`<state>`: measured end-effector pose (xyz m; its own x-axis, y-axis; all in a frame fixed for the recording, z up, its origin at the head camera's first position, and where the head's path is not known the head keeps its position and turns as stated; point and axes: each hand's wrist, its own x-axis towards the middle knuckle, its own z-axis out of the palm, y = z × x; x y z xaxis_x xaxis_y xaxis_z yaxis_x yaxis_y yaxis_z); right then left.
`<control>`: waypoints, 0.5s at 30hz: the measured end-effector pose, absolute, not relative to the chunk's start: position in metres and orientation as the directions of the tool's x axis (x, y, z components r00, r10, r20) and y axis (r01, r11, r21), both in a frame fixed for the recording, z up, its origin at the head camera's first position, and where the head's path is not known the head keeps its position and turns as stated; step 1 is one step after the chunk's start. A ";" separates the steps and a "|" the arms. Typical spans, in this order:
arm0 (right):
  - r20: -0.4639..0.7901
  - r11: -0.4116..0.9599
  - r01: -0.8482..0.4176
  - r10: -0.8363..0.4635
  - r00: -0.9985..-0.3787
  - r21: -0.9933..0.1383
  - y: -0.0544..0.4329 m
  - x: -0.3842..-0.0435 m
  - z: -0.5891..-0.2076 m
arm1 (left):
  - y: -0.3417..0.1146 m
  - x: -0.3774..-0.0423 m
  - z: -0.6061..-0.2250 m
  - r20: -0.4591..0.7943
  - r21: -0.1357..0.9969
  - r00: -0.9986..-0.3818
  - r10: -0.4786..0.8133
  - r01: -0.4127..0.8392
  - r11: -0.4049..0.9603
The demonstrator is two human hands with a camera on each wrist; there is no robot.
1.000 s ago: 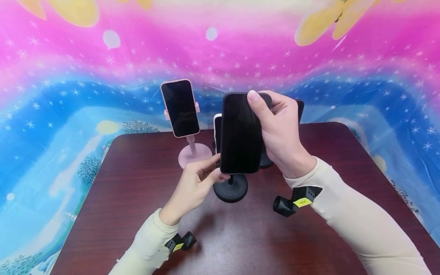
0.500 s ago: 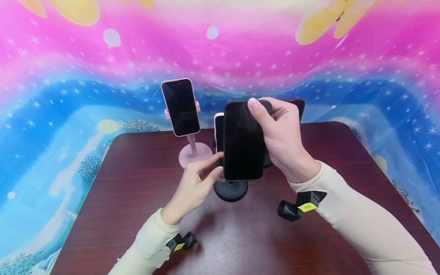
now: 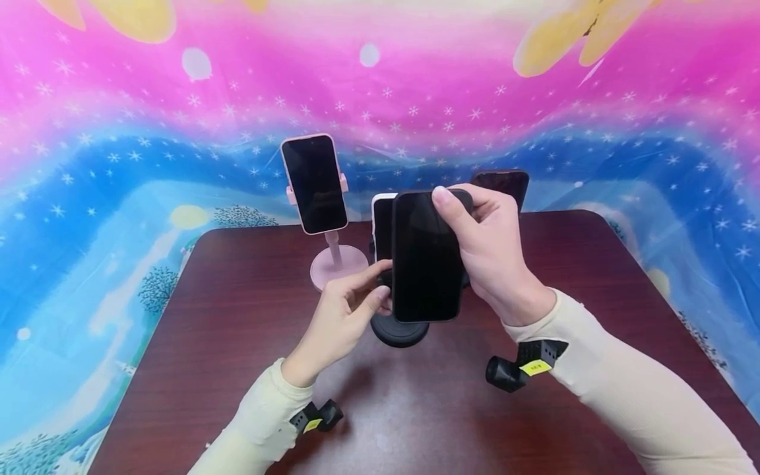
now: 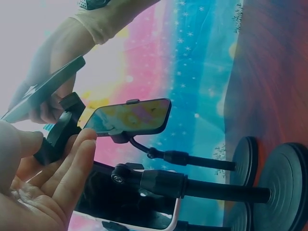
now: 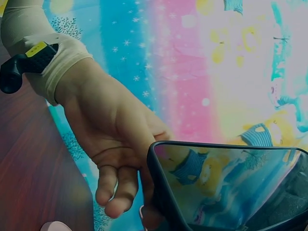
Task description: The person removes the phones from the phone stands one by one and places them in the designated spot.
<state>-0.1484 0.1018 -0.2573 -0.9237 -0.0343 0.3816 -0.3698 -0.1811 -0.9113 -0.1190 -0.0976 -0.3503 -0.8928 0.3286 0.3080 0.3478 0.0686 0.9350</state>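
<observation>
My right hand holds a black smartphone upright by its upper right corner, thumb on the screen side. The right wrist view shows this phone's glossy screen beside the hand. My left hand pinches the black clamp of a phone stand between thumb and fingers. The stand's round black base rests on the table below. In the left wrist view, the phone lies close to the clamp, its screen side facing away from it. Whether they touch, I cannot tell.
A pink stand at the left bears a pink-edged phone. Behind my hands are a white-edged phone and a dark phone, both on black stands. A patterned cloth hangs behind the brown table.
My right hand has brought the smartphone down and slightly to the right, nearer the clamp's height. More of the dark phone behind shows. My left hand keeps its pinch, almost still.
</observation>
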 end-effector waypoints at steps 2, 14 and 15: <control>0.376 -0.181 -0.364 -0.033 -0.926 -0.913 0.102 -0.148 -0.260 | -0.097 -0.119 -0.350 0.317 0.931 -0.889 0.329 0.358 0.069; 0.318 -0.150 -0.314 -0.005 -0.948 -0.937 0.107 -0.143 -0.274 | -0.096 -0.120 -0.352 0.329 0.926 -0.881 0.339 0.371 0.068; 0.319 -0.148 -0.315 -0.006 -0.948 -0.938 0.108 -0.142 -0.275 | -0.096 -0.120 -0.351 0.327 0.928 -0.881 0.341 0.368 0.063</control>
<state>-0.1424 0.1083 -0.2746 -0.9478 -0.0055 0.3189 -0.3146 -0.1484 -0.9375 -0.1199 -0.0957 -0.3512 -0.8814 0.3412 0.3268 0.3682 0.0629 0.9276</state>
